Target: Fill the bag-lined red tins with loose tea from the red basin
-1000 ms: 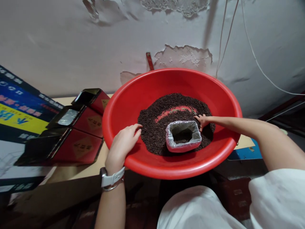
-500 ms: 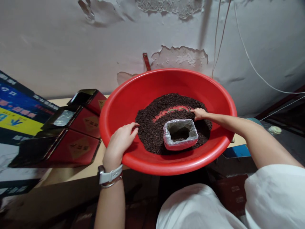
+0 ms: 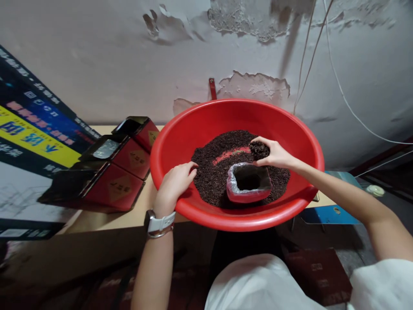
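Note:
A wide red plastic basin (image 3: 284, 215) holds a heap of dark loose tea (image 3: 209, 181), with a red strip of its bottom bare in the middle. On the tea's near side stands a foil-lined bag (image 3: 238, 198), its mouth open and its inside dark. My right hand (image 3: 274, 155) is closed around a clump of tea (image 3: 260, 150) just above the bag's far right edge. At the basin's left side my left hand (image 3: 177, 181) rests over the rim, fingers apart and loosely curved, fingertips at the edge of the tea. It holds nothing that I can see.
Several open red boxes (image 3: 125, 181) lie on the table (image 3: 148, 196) left of the basin, one with foil showing. Beside them leans a large printed box (image 3: 38, 133). A blue stool (image 3: 335, 214) stands at the right; cords (image 3: 305, 64) hang along the peeling wall (image 3: 97, 64).
My right hand has lifted from the tea with a clump in it and come toward the bag. The bag's mouth has tilted slightly. My left hand stays at the rim; the view has shifted.

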`<state>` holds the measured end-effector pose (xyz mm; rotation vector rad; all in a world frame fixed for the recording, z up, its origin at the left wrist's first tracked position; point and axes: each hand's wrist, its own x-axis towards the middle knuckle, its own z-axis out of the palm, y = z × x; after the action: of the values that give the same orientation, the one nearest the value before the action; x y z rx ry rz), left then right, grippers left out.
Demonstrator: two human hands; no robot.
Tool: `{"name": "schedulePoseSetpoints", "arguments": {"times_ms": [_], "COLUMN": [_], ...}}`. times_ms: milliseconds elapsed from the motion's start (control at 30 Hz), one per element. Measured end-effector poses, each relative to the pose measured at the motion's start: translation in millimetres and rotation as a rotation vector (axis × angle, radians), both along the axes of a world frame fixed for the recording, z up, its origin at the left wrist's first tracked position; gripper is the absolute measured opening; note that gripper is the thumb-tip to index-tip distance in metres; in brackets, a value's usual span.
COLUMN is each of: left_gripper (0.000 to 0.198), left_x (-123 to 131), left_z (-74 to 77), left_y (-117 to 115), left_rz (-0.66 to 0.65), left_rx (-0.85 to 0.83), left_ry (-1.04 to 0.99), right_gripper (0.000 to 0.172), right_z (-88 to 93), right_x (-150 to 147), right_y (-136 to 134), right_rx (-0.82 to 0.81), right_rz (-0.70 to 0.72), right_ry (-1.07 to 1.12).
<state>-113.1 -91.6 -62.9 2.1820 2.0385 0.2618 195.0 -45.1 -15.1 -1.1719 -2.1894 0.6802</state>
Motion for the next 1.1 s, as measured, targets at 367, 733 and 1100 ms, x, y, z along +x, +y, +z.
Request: {"name": "schedulePoseSetpoints", "arguments": {"times_ms": [367, 733, 1100], "left_gripper": [0.038, 0.036, 0.039], "left_x": [3.5, 2.5, -8.2], "left_z": [5.0, 3.1, 5.7], "left_y": [-2.8, -2.3, 23.0], "left_rz": [0.027, 0.023, -0.173], "left_rx": [-0.025, -0.023, -0.201], "left_ry": [0.019, 0.047, 0.100], "right_gripper": [0.040, 0.043, 0.046], "right_z": [4.1, 26.3, -24.0], "right_x": [-16.8, -13.3, 21.0], "right_y": [-22.1, -9.0, 110.3], "right_rx": [-0.003, -0.357, -0.109], "right_rz": [0.151, 0.365, -0.157], "right_ry": [-0.067, 0.028, -0.474]}}
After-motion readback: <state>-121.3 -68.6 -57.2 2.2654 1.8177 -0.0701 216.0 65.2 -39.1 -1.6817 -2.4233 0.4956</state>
